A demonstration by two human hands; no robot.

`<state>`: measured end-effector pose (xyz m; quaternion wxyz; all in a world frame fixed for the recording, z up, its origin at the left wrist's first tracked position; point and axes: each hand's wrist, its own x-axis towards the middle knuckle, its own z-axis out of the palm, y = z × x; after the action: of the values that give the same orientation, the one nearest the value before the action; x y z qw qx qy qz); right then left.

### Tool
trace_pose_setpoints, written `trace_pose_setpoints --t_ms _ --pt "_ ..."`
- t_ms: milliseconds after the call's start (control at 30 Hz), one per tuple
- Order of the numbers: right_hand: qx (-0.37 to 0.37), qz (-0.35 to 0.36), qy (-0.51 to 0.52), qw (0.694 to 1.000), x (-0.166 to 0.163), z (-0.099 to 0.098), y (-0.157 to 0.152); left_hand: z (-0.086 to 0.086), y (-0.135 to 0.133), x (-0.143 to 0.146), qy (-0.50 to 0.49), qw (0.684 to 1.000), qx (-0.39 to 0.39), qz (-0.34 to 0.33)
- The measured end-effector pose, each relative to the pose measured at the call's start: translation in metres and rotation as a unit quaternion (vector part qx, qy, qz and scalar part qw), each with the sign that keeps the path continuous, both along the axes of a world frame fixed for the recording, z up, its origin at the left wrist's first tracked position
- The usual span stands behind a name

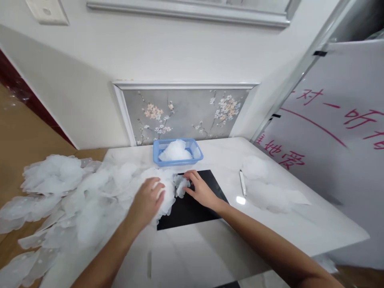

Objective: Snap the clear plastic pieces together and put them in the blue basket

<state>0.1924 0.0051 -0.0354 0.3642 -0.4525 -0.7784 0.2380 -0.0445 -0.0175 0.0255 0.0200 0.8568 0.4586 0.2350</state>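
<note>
White, sheer, ruffled pieces that look like gauzy fabric petals (pixel 99 192) lie heaped over the left of the table. My left hand (pixel 147 202) rests on the right end of this heap, its fingers curled over a white gauzy piece (pixel 168 202). Over a black flat mat (pixel 192 208), my right hand (pixel 200 190) has thumb and fingers around a small sheer petal piece (pixel 181 185) at the heap's edge. The undersides of my fingers are partly hidden. Behind the hands, a blue plastic basket (pixel 178 163) holds more white pieces (pixel 177 150).
A white pen-like tool (pixel 243 183) lies on the white table (pixel 216 240) right of the mat. Beyond it is another pale gauzy pile (pixel 267 192). A wall panel with a floral print (pixel 189 112) stands behind, and a whiteboard with red writing (pixel 336 120) at right.
</note>
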Motion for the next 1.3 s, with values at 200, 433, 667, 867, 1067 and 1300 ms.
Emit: trace_pose_setpoints --t_ms 200,433,667,867,1067,1300 --pt "-0.008 0.037 -0.149 0.988 0.008 -0.016 0.016 -0.037 0.006 0.065 0.068 0.995 -0.064 -0.028" --pt "-0.024 0.059 -0.129 0.99 0.032 -0.009 0.01 -0.037 0.025 0.038 0.086 0.988 -0.103 -0.082" --pt "-0.057 -0.064 -0.077 0.993 0.028 -0.006 0.033 -0.012 0.013 0.028 0.077 0.972 -0.187 -0.122" --pt "-0.144 -0.011 0.034 0.989 0.022 -0.01 0.036 -0.014 0.009 0.061 -0.003 0.962 -0.268 -0.047" --pt "-0.311 -0.001 0.293 0.904 0.054 -0.01 0.032 -0.024 0.02 0.082 -0.168 0.901 -0.399 -0.017" --pt "-0.354 0.066 0.35 0.865 0.083 -0.011 0.028 -0.039 0.027 0.081 -0.466 0.742 -0.482 0.024"
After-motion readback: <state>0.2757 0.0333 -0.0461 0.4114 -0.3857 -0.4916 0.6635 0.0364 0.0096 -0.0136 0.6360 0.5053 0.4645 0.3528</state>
